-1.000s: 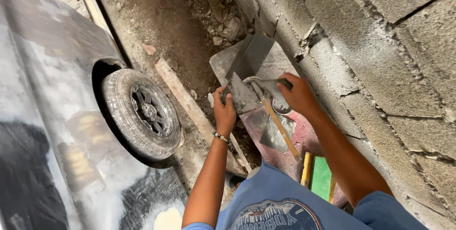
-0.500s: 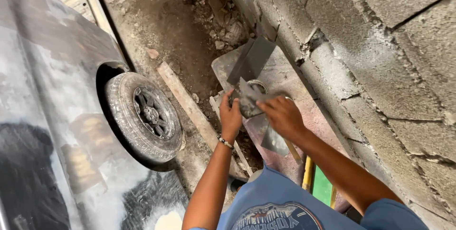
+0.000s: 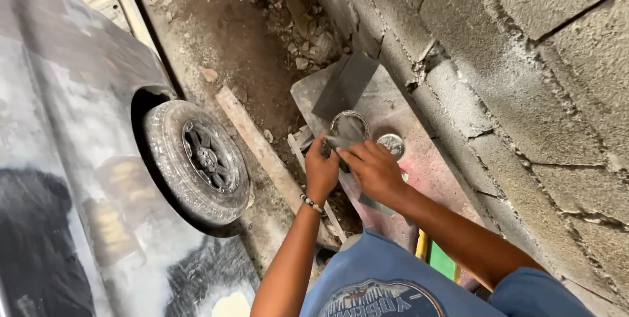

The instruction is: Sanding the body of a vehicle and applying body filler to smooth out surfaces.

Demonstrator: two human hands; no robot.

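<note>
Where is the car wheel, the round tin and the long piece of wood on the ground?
car wheel [image 3: 204, 158], head view, on the dark hub in the middle.
round tin [image 3: 349, 124], head view, on its open top by the hands.
long piece of wood [image 3: 252, 135], head view, on its upper half.

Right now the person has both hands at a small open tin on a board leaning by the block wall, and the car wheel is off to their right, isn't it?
Not quite. The car wheel is to the person's left, not their right; the head view shows it. The rest holds: left hand and right hand meet at the open tin on the board by the block wall.
</note>
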